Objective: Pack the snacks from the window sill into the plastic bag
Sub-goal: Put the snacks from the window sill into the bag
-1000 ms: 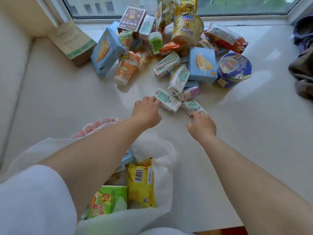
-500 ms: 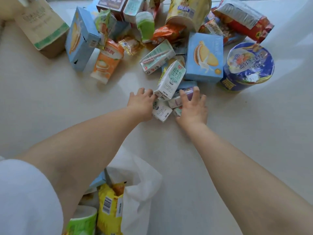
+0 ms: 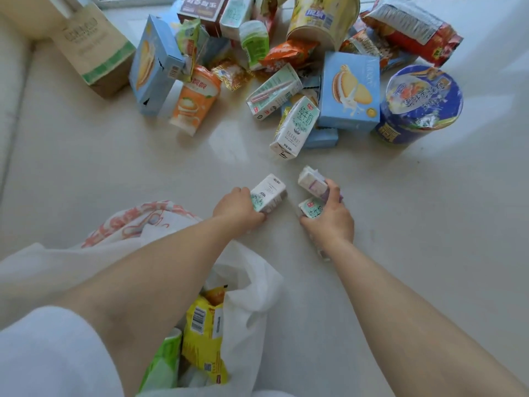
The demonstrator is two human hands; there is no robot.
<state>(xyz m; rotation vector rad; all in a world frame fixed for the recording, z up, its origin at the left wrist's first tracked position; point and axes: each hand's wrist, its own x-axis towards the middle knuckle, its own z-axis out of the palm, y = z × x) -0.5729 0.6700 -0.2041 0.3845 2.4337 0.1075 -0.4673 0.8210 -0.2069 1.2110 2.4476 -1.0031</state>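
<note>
My left hand (image 3: pixel 236 209) grips a small white-and-green milk carton (image 3: pixel 269 191) just above the sill. My right hand (image 3: pixel 329 219) holds two small cartons, one with a purple label (image 3: pixel 310 180) and a green-printed one (image 3: pixel 312 210) under it. The white plastic bag (image 3: pixel 252 285) lies open below my left arm, with a yellow snack packet (image 3: pixel 203 325) and a green packet (image 3: pixel 163 365) inside. The pile of snacks sits further back: an upright milk carton (image 3: pixel 294 127), a blue biscuit box (image 3: pixel 349 93) and a blue noodle bowl (image 3: pixel 418 104).
A brown paper bag (image 3: pixel 94 44) stands at the back left beside a tall blue box (image 3: pixel 151 67). An orange cup (image 3: pixel 194 101), a yellow tub (image 3: pixel 320 18) and a red crisp packet (image 3: pixel 415 27) lie in the pile. Pale sill surface (image 3: pixel 114 167) stretches to the left.
Both hands have closed on small cartons at the pile's front edge and drawn back toward me with them. The view has tilted down, showing more of the bag.
</note>
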